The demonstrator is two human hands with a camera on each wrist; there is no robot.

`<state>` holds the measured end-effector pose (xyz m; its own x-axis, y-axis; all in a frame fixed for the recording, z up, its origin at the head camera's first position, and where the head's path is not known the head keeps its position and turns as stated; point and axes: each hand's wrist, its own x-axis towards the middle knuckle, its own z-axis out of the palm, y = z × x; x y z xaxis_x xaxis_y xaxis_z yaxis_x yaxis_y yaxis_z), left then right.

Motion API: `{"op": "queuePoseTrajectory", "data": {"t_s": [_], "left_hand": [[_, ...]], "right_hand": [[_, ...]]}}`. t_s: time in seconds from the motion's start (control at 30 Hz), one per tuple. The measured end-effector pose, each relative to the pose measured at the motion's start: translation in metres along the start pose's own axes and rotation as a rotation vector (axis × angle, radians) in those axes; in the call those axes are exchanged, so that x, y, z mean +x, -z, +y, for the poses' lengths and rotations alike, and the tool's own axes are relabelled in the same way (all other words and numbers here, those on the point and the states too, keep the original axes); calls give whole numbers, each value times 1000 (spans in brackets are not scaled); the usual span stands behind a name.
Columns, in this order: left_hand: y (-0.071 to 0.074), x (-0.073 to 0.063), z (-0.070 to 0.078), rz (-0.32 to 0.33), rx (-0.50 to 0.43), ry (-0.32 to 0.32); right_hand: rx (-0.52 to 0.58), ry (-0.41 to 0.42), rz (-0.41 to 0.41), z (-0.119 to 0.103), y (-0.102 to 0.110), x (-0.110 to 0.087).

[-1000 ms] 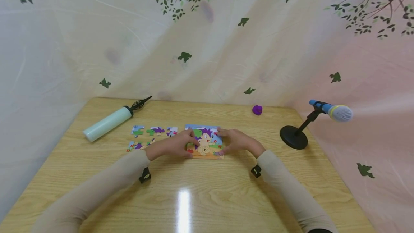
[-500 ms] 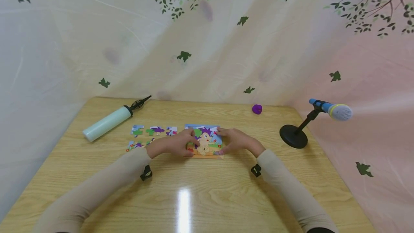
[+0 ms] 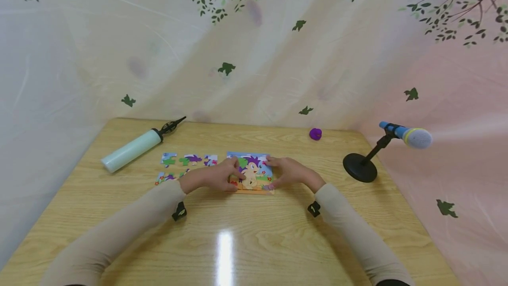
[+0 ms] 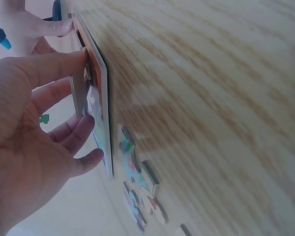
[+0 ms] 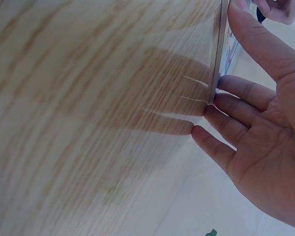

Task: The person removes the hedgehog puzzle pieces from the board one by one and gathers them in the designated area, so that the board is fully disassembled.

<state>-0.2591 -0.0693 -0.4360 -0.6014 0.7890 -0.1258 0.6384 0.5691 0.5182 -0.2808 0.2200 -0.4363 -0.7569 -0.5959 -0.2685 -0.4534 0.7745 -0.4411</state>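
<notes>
A flat jigsaw puzzle board [image 3: 255, 192] with a purple-haired cartoon hedgehog lies mid-table. At its left side, my left hand [image 3: 216, 175] pinches a puzzle piece [image 4: 77, 96] between thumb and fingers; the left wrist view shows this piece tilted up against the board. My right hand [image 3: 293, 173] spans the board's right side, its extended fingers [image 5: 246, 93] touching the edge and the thumb near the front corner. Left of the board lie several loose puzzle pieces [image 3: 192, 159] in two rows, the nearer row partly hidden by my left arm.
A pale green hand pump [image 3: 131, 151] with a black nozzle lies at the back left. To the right stands a blue microphone [image 3: 416, 138] on a black round base [image 3: 360, 169]. A small purple object [image 3: 315, 134] sits near the back edge of the wooden table [image 3: 262, 242].
</notes>
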Motion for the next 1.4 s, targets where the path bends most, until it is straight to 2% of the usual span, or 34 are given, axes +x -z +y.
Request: {"op": "queuePoseTrajectory", "data": {"t_s": [0.27, 0.47, 0.73, 0.97, 1.1, 1.27, 1.4], "left_hand": [[1, 0, -1, -14, 7, -13], [1, 0, -1, -24, 17, 4], [-5, 0, -3, 35, 14, 35], [-9, -3, -5, 61, -36, 61], [-10, -5, -5, 79, -52, 56], [-9, -6, -5, 92, -63, 62], [-9, -7, -4, 99, -68, 78]], "right_hand": [[-7, -4, -3, 0, 0, 2], [-12, 6, -1, -1, 1, 2], [-8, -12, -13, -3, 1, 1], [4, 6, -19, -9, 4, -2], [10, 43, 6, -15, 2, -2], [23, 180, 26, -21, -8, -3], [38, 266, 0, -27, -14, -6]]}}
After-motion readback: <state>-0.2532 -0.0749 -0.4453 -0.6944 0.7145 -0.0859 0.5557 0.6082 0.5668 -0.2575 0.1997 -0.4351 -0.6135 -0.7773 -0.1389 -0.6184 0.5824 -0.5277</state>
